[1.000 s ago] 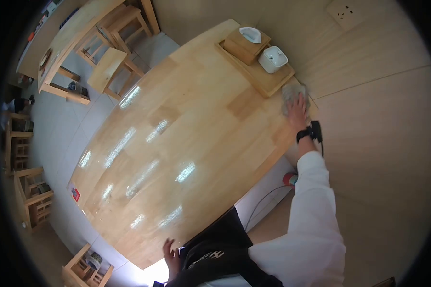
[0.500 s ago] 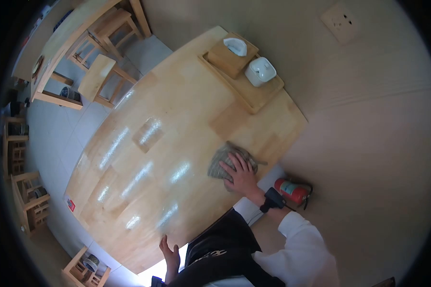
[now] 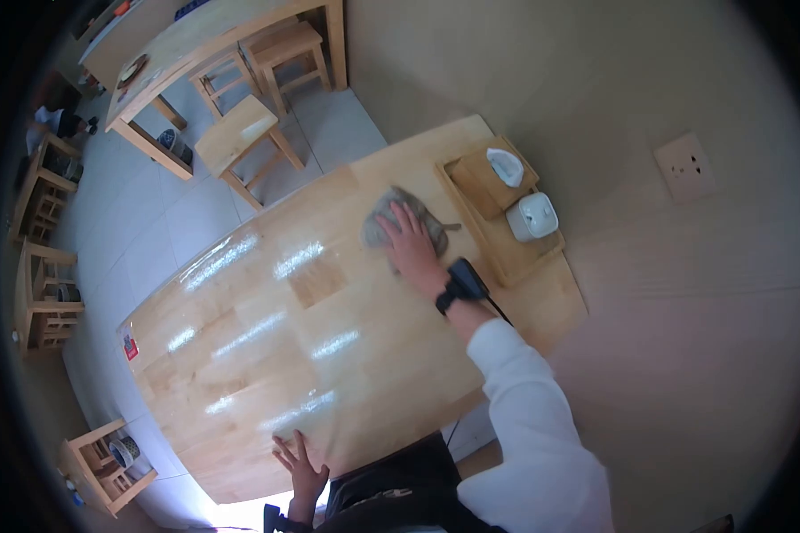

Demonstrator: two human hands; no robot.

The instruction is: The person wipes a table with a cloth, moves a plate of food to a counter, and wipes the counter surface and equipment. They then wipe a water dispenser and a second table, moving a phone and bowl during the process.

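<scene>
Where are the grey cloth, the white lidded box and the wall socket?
grey cloth (image 3: 384, 222): head view, bare left part beside the fingers.
white lidded box (image 3: 532, 217): head view, middle of its lid.
wall socket (image 3: 685, 167): head view, centre of the plate.

The red sticker (image 3: 131, 346) at the table (image 3: 267, 355) corner seems printed, but nothing is legible.

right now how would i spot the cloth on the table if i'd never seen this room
Find the big wooden table and go to its far end, beside the wooden tray. The cloth lies flat under the right hand, the only grey, crumpled thing on the wood.
</scene>
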